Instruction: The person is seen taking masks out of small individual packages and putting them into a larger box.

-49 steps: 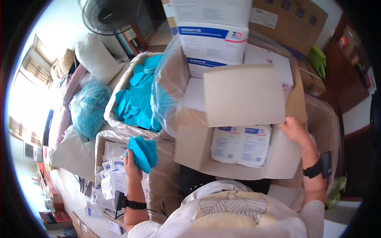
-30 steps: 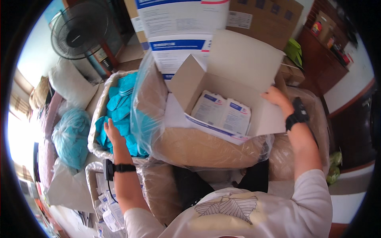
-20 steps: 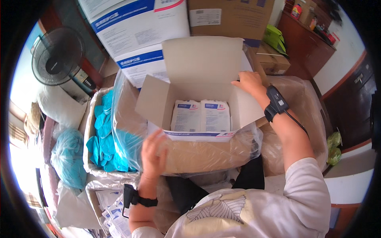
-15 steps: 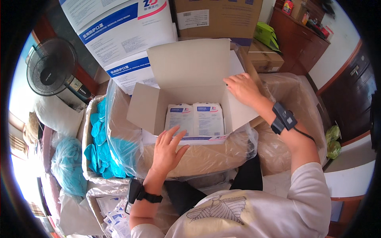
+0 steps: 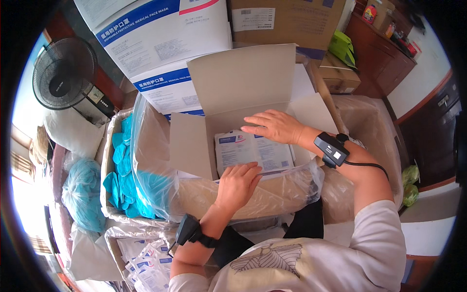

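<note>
An open white cardboard box (image 5: 190,141) has its flaps folded outward. Inside lie flat white packets (image 5: 237,153) with blue and red print, in two side-by-side columns. My left hand (image 5: 238,186) rests at the box's front edge, its fingers stretched over the near ends of the packets, holding nothing that I can see. Above the far right part of the packets, my right hand (image 5: 275,126) is spread flat with nothing in it. Whether its fingertips touch the packets I cannot tell.
Beneath the box is a plastic-lined carton (image 5: 233,197). On the left stands a bin of blue pieces (image 5: 122,160); below it, a bin of white packets (image 5: 150,260). Large printed cartons (image 5: 170,44) rise behind. A black fan (image 5: 64,73) stands far left, a lined carton (image 5: 366,180) right.
My right hand has left the right flap and moved left over the packets. My left hand has shifted right along the front edge. The view has shifted slightly.
</note>
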Motion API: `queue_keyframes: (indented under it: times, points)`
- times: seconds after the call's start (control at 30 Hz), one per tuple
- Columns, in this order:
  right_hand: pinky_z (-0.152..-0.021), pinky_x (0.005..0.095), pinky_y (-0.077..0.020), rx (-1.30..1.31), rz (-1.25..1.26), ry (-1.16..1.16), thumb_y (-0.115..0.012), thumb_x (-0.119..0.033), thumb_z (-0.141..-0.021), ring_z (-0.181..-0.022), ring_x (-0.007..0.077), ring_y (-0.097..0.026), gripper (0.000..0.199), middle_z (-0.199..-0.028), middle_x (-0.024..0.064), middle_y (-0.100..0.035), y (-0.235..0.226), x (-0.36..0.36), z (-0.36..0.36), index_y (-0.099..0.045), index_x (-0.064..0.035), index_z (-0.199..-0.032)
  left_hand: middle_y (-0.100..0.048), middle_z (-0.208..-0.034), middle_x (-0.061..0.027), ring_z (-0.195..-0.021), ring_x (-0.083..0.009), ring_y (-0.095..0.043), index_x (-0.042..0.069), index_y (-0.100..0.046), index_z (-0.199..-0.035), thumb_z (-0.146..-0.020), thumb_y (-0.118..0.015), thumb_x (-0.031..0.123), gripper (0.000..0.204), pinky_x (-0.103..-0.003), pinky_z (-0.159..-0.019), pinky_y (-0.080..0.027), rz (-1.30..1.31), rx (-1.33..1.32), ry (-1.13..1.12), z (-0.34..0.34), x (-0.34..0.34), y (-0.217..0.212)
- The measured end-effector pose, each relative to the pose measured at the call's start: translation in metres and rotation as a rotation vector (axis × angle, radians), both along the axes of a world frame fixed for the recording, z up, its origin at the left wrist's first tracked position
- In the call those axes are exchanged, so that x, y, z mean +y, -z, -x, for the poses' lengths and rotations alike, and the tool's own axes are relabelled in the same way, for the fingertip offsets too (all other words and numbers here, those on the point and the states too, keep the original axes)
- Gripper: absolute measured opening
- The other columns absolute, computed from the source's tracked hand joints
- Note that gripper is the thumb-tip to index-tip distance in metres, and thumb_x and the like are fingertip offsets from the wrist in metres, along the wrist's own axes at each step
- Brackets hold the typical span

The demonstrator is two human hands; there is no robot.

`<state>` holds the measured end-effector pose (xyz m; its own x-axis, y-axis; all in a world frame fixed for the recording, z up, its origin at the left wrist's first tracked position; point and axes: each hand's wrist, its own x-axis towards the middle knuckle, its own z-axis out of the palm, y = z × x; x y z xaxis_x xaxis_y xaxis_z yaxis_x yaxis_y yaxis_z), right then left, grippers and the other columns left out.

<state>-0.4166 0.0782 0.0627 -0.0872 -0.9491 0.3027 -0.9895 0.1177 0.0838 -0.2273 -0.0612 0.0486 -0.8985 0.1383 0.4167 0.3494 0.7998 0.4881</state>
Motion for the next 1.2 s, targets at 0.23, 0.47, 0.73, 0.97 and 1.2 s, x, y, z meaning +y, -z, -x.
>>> queue_keyframes:
  times: [0.23, 0.47, 0.73, 0.97, 1.2]
  points:
    - [-0.090, 0.0340, -0.0395, -0.055, -0.240, -0.001, -0.052, -0.017, -0.080, -0.111, 0.0213, -0.046, 0.042, -0.124, 0.0044, -0.046, 0.030, -0.022, 0.026, -0.045, -0.0193, -0.122, -0.061, -0.095, -0.0026, -0.082, -0.0201, -0.057, 0.011, -0.059, -0.099, -0.075, -0.062, 0.015, 0.024, -0.034, -0.077, -0.039, -0.001, -0.016, -0.067, -0.021, -0.008, -0.001]
    - [-0.095, 0.0380, -0.0338, -0.304, -0.451, 0.090, -0.068, -0.040, -0.068, -0.115, 0.0249, -0.042, 0.065, -0.122, 0.0103, -0.046, 0.075, -0.023, 0.039, -0.046, -0.0063, -0.119, -0.060, -0.085, -0.0014, -0.077, -0.0183, -0.056, 0.011, -0.058, -0.102, -0.075, -0.061, 0.014, 0.027, -0.033, -0.075, -0.038, 0.032, -0.076, -0.102, -0.018, -0.003, 0.004]
    - [-0.092, 0.0377, -0.0374, -0.317, -0.766, 0.086, -0.071, -0.033, -0.064, -0.111, 0.0267, -0.044, 0.058, -0.113, 0.0108, -0.050, 0.060, -0.043, 0.047, -0.051, -0.0040, -0.110, -0.061, -0.087, -0.0008, -0.077, -0.0166, -0.056, 0.011, -0.059, -0.097, -0.076, -0.061, 0.013, 0.021, -0.031, -0.073, -0.037, 0.025, -0.078, -0.161, -0.015, 0.000, 0.005]
    - [-0.083, 0.0374, -0.0426, -0.305, -0.687, 0.027, -0.062, -0.011, -0.072, -0.100, 0.0253, -0.050, 0.022, -0.098, 0.0051, -0.055, 0.022, -0.020, 0.061, -0.055, -0.0079, -0.093, -0.062, -0.083, -0.0004, -0.073, -0.0165, -0.056, 0.012, -0.061, -0.091, -0.076, -0.060, 0.009, 0.016, -0.031, -0.072, -0.036, 0.024, -0.051, -0.209, -0.014, 0.005, 0.011]
    - [-0.071, 0.0359, -0.0469, -0.091, -0.629, -0.094, -0.057, -0.012, -0.072, -0.088, 0.0219, -0.055, 0.009, -0.085, 0.0021, -0.055, -0.037, 0.008, 0.046, -0.054, -0.0100, -0.080, -0.062, -0.084, -0.0012, -0.075, -0.0175, -0.057, 0.011, -0.061, -0.092, -0.075, -0.061, 0.011, 0.016, -0.031, -0.071, -0.037, 0.024, -0.043, -0.204, -0.012, 0.007, 0.010]
